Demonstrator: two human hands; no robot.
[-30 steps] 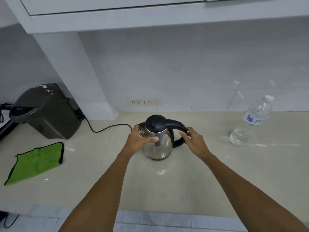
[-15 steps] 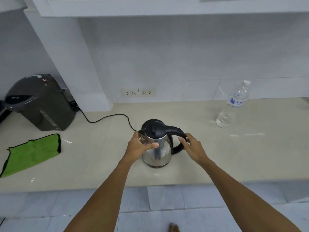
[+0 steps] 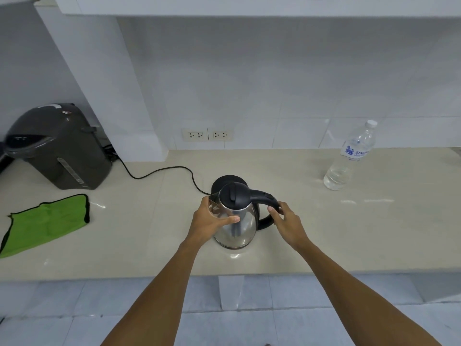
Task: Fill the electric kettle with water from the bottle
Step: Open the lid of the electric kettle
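We see the kettle (image 3: 235, 218) standing on the counter (image 3: 349, 233) near its front edge, just in front of its round black base (image 3: 225, 182), which it partly hides. Its black lid (image 3: 234, 196) is shut, so we cannot tell what is inside. The left hand (image 3: 212, 222) is wrapped around the steel body near the spout, thumb across the front. The right hand (image 3: 289, 224) curls loosely about the black handle, fingers on it. The bottle (image 3: 350, 157) stands upright and capped, well apart at the right by the wall, with clear water only in its lower part. At the left sits a dark water dispenser (image 3: 57, 148), its edge cut off, and a green cloth (image 3: 47, 222) that is also cropped. A cord (image 3: 162, 171) runs from behind the dispenser to the base.
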